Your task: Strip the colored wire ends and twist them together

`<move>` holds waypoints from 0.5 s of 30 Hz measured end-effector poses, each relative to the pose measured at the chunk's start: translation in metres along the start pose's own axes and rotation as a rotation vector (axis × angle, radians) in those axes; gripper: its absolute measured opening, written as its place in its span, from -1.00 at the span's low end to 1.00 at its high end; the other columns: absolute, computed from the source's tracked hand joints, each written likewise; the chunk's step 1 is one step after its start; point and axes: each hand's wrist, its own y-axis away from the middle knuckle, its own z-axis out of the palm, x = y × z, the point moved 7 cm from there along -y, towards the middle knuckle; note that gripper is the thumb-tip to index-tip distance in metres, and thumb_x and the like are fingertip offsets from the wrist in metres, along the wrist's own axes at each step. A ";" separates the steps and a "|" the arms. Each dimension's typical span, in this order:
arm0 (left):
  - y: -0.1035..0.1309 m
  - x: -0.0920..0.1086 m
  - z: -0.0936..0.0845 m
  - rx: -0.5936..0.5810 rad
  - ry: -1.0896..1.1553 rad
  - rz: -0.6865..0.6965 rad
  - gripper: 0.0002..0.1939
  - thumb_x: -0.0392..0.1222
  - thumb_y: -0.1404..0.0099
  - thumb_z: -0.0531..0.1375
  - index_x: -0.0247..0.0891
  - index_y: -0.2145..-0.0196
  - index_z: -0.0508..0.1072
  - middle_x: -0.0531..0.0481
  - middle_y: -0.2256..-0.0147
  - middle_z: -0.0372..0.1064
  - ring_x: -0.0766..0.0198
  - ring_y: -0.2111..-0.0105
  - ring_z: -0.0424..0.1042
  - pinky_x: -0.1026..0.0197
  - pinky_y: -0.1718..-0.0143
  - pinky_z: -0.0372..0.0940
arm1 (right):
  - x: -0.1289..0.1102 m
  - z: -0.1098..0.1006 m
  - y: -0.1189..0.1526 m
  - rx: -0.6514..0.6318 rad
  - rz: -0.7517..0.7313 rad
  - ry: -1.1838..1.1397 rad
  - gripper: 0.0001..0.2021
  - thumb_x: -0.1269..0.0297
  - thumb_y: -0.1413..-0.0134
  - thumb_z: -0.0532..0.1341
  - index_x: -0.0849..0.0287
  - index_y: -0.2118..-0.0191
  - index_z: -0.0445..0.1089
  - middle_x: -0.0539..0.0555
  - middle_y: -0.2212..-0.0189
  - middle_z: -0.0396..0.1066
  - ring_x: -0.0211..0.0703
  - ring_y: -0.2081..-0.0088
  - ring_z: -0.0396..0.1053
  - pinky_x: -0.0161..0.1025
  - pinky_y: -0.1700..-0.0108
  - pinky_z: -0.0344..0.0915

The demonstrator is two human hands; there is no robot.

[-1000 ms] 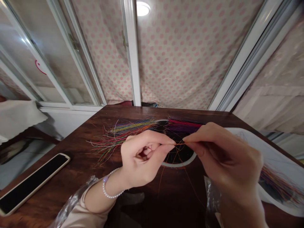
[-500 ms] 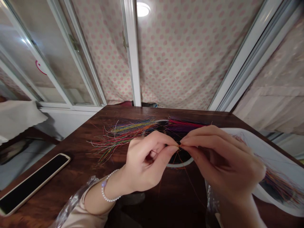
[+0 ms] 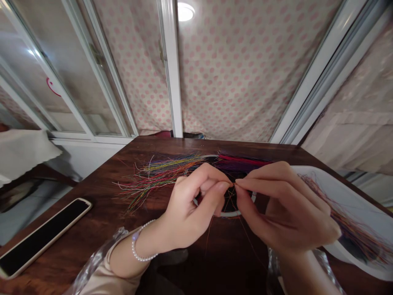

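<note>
My left hand (image 3: 196,209), with a pearl bracelet at the wrist, pinches thin orange thread between thumb and forefinger. Meeting it at the fingertips, my right hand (image 3: 285,209) is also closed in a pinch on the thread. Fine orange threads (image 3: 229,198) run down from the fingertips across a round pale ring (image 3: 231,214) with a dark middle. My hands hide part of this ring. Loose multicoloured threads (image 3: 162,174) fan out to the left of it. A red and purple bunch of threads (image 3: 242,162) lies on its far right side.
A white tray (image 3: 310,174) with more mixed threads (image 3: 359,233) stands at the right. On the left of the dark wooden table (image 3: 110,221) lies a phone (image 3: 46,237) in a pale case. Framed panels and a dotted curtain (image 3: 233,82) rise behind the table.
Both hands have shifted slightly at the fingertips. The left fingers have curled in more, and the right thumb and forefinger have drawn back a little, showing more of the ring.
</note>
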 end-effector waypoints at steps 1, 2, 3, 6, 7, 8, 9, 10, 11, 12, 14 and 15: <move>0.000 0.001 0.000 0.002 -0.028 0.012 -0.86 -0.30 -0.46 0.07 -0.29 0.27 0.39 0.17 0.63 0.28 0.48 0.68 0.25 0.43 0.67 0.19 | 0.002 0.001 0.001 0.013 0.027 -0.019 -0.72 0.66 0.04 0.31 0.14 0.25 0.48 0.02 0.46 0.44 -0.16 0.43 0.42 -0.18 0.49 0.35; 0.001 0.002 0.000 0.008 -0.057 0.029 -0.87 -0.31 -0.45 0.07 -0.30 0.25 0.41 0.14 0.59 0.34 0.47 0.65 0.31 0.43 0.63 0.26 | 0.003 0.001 0.003 0.026 0.055 -0.038 -0.72 0.67 0.04 0.31 0.15 0.25 0.48 0.03 0.46 0.44 -0.17 0.44 0.41 -0.19 0.50 0.34; 0.001 0.003 -0.001 0.019 -0.084 0.051 -0.87 -0.33 -0.45 0.08 -0.30 0.22 0.42 0.11 0.56 0.39 0.46 0.62 0.37 0.43 0.59 0.32 | 0.005 0.002 0.004 0.040 0.082 -0.056 -0.72 0.67 0.05 0.31 0.16 0.26 0.48 0.03 0.46 0.43 -0.18 0.44 0.40 -0.20 0.51 0.33; 0.004 0.006 -0.001 0.072 -0.167 0.121 -0.86 -0.39 -0.41 0.10 -0.32 0.16 0.46 0.06 0.48 0.48 0.42 0.54 0.48 0.42 0.50 0.44 | 0.009 0.003 0.008 0.093 0.149 -0.093 -0.72 0.68 0.05 0.30 0.15 0.28 0.48 0.01 0.47 0.40 -0.20 0.46 0.38 -0.21 0.52 0.30; 0.005 0.007 -0.001 0.086 -0.196 0.144 -0.85 -0.40 -0.40 0.12 -0.32 0.15 0.47 0.04 0.45 0.50 0.42 0.53 0.50 0.42 0.49 0.46 | 0.010 0.003 0.009 0.109 0.166 -0.100 -0.71 0.68 0.04 0.30 0.13 0.28 0.48 0.00 0.48 0.39 -0.20 0.46 0.37 -0.20 0.52 0.29; 0.005 0.009 0.000 0.099 -0.221 0.166 -0.84 -0.42 -0.38 0.14 -0.33 0.13 0.48 0.03 0.43 0.52 0.41 0.52 0.51 0.42 0.49 0.47 | 0.010 0.003 0.009 0.126 0.181 -0.106 -0.70 0.69 0.04 0.29 0.12 0.27 0.48 -0.01 0.48 0.38 -0.20 0.46 0.36 -0.20 0.52 0.29; 0.006 0.010 0.000 0.107 -0.243 0.188 -0.82 -0.43 -0.37 0.15 -0.33 0.12 0.49 0.02 0.41 0.54 0.41 0.51 0.52 0.43 0.49 0.48 | 0.011 0.003 0.010 0.138 0.192 -0.116 -0.69 0.69 0.03 0.29 0.12 0.26 0.48 -0.01 0.48 0.38 -0.20 0.45 0.36 -0.20 0.52 0.28; 0.006 0.012 0.001 0.113 -0.262 0.211 -0.81 -0.45 -0.35 0.17 -0.34 0.12 0.50 0.01 0.39 0.56 0.41 0.51 0.53 0.44 0.49 0.49 | 0.011 0.003 0.011 0.145 0.199 -0.126 -0.69 0.70 0.04 0.29 0.12 0.26 0.48 -0.01 0.48 0.38 -0.20 0.45 0.36 -0.20 0.52 0.28; 0.007 0.013 0.001 0.119 -0.279 0.234 -0.79 -0.46 -0.34 0.18 -0.34 0.11 0.51 0.01 0.38 0.57 0.41 0.52 0.53 0.45 0.49 0.49 | 0.011 0.003 0.011 0.150 0.201 -0.136 -0.68 0.71 0.04 0.29 0.13 0.25 0.48 -0.01 0.47 0.38 -0.20 0.44 0.36 -0.20 0.52 0.27; 0.007 0.015 0.001 0.125 -0.293 0.255 -0.78 -0.48 -0.32 0.19 -0.34 0.12 0.52 0.01 0.39 0.57 0.42 0.52 0.53 0.47 0.48 0.49 | 0.011 0.003 0.012 0.157 0.201 -0.145 -0.67 0.72 0.05 0.29 0.14 0.25 0.48 -0.01 0.47 0.38 -0.20 0.44 0.36 -0.20 0.51 0.26; 0.007 0.017 0.000 0.134 -0.315 0.289 -0.77 -0.50 -0.30 0.21 -0.34 0.13 0.54 0.02 0.40 0.59 0.43 0.53 0.54 0.51 0.46 0.48 | 0.011 0.003 0.012 0.166 0.204 -0.163 -0.67 0.73 0.05 0.28 0.14 0.25 0.48 -0.02 0.47 0.37 -0.21 0.44 0.36 -0.21 0.51 0.25; 0.007 0.018 0.001 0.136 -0.323 0.305 -0.77 -0.51 -0.29 0.21 -0.35 0.13 0.54 0.02 0.39 0.60 0.44 0.52 0.54 0.52 0.44 0.48 | 0.011 0.003 0.012 0.173 0.207 -0.172 -0.68 0.73 0.04 0.28 0.15 0.25 0.48 -0.03 0.48 0.37 -0.21 0.44 0.35 -0.21 0.51 0.24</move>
